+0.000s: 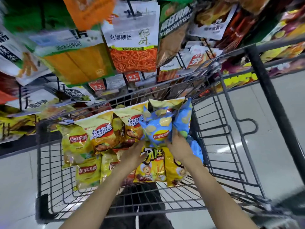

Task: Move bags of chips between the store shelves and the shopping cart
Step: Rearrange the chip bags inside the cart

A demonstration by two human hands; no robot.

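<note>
Wire cart (214, 123) is holding yellow chip bags (100, 129); left hand (133, 152) and right hand (179, 146) are gripping a blue bag (156, 129) between them. Hanging snack packets (132, 47) are crowding the shelves above a pale floor (264, 103).

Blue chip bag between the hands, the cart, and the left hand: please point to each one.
Blue chip bag (158, 132): head view, front panel.
Cart (219, 129): head view, right wire wall.
Left hand (134, 152): head view, back of hand.

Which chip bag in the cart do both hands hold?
The blue bag at the middle; left hand and right hand flank it. The yellow bags lie untouched.
</note>
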